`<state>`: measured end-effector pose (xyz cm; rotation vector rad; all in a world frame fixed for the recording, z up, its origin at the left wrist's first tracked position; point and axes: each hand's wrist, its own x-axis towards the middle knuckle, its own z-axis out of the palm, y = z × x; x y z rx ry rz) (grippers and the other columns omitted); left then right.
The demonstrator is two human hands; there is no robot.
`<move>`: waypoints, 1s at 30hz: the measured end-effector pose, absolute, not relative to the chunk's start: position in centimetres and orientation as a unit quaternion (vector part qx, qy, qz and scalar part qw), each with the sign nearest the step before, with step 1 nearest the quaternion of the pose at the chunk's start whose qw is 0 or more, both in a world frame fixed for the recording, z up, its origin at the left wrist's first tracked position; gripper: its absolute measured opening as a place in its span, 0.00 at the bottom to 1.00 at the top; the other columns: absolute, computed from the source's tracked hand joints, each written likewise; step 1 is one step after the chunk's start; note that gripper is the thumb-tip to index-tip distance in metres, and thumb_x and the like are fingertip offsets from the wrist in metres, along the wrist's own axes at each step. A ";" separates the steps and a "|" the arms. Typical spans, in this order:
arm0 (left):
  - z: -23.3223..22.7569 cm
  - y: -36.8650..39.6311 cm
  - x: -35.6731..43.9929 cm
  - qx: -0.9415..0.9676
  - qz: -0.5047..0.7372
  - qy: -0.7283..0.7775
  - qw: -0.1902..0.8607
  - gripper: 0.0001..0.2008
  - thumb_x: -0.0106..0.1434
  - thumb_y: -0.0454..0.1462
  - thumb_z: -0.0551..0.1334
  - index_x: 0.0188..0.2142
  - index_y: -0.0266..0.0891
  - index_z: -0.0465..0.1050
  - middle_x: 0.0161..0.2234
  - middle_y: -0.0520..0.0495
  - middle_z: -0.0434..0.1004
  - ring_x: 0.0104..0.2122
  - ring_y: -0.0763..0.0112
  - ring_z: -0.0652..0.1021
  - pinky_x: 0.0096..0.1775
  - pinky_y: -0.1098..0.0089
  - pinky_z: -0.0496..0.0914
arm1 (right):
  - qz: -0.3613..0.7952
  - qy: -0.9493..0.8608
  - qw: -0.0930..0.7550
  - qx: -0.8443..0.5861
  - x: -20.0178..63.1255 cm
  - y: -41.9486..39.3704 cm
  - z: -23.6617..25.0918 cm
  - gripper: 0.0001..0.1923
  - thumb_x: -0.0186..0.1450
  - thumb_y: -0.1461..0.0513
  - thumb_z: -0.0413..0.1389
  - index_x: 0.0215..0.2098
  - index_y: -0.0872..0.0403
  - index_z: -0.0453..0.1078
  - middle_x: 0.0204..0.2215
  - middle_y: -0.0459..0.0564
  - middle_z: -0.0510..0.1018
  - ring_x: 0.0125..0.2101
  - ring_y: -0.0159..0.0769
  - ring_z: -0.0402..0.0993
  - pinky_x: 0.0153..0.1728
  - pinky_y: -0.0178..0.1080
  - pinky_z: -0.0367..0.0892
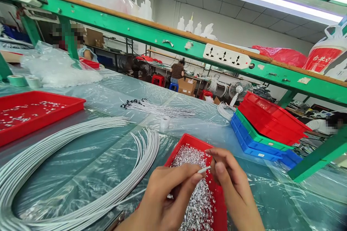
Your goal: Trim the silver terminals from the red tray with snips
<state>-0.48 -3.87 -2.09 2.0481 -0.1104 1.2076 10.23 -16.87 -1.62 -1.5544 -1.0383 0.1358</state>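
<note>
My left hand (173, 191) is closed in a pinch around a white cable (204, 169), close to its end. The tip sticks out past the fingers towards my right hand (234, 180), whose thumb and fingers are pressed together just beside it. A thin dark piece (213, 156) shows at the right fingertips; its kind cannot be made out. Both hands are above a red tray (185, 139) that holds many small shiny silver pieces (199, 202). To the left, a long loop of white cables (154, 151) curves over the plastic-covered table.
Another red tray (78, 105) with scattered bits lies at the left. Stacked red, green and blue bins (271, 119) stand at the right. Farther back are a cable bundle with black ends (162, 109) and a white roll (164, 123). A green shelf beam (184, 47) crosses above.
</note>
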 end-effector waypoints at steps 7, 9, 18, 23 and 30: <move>-1.4 -3.2 -0.4 0.827 0.352 -0.060 0.435 0.16 0.71 0.40 0.53 0.29 0.42 0.75 0.22 0.53 0.76 0.18 0.75 0.69 0.20 0.74 0.61 | -0.137 -0.470 0.536 -0.688 9.3 -18.3 -0.9 0.12 0.69 0.59 0.61 0.49 0.36 0.72 0.23 0.38 0.69 0.19 0.31 0.63 0.23 0.30 0.65; -1.2 -3.2 -0.6 0.832 0.321 -0.071 0.446 0.16 0.71 0.41 0.53 0.30 0.43 0.75 0.21 0.54 0.76 0.19 0.74 0.70 0.22 0.74 0.63 | -0.161 -0.490 0.509 -0.689 9.4 -18.4 -0.9 0.12 0.68 0.63 0.59 0.47 0.37 0.73 0.23 0.38 0.71 0.18 0.31 0.63 0.24 0.32 0.66; -0.9 -2.6 -0.9 0.862 0.236 -0.052 0.447 0.19 0.72 0.44 0.51 0.28 0.42 0.74 0.21 0.53 0.74 0.20 0.72 0.70 0.22 0.72 0.60 | -0.108 -0.570 0.423 -0.696 10.1 -19.5 -0.5 0.12 0.70 0.67 0.55 0.46 0.43 0.69 0.33 0.39 0.78 0.28 0.32 0.75 0.29 0.34 0.66; -1.1 -2.5 -0.9 0.866 0.232 -0.049 0.440 0.16 0.72 0.43 0.52 0.33 0.42 0.74 0.24 0.55 0.74 0.24 0.73 0.72 0.26 0.72 0.61 | -0.109 -0.573 0.405 -0.704 10.1 -19.5 -0.2 0.09 0.71 0.66 0.54 0.45 0.45 0.69 0.33 0.39 0.77 0.26 0.31 0.73 0.28 0.34 0.65; -1.1 -2.1 0.0 0.861 0.216 -0.074 0.456 0.13 0.72 0.36 0.53 0.32 0.39 0.72 0.28 0.56 0.75 0.28 0.75 0.74 0.31 0.74 0.62 | -0.087 -0.569 0.397 -0.715 10.3 -19.4 -0.2 0.10 0.68 0.67 0.52 0.43 0.46 0.69 0.31 0.37 0.75 0.26 0.27 0.71 0.27 0.30 0.64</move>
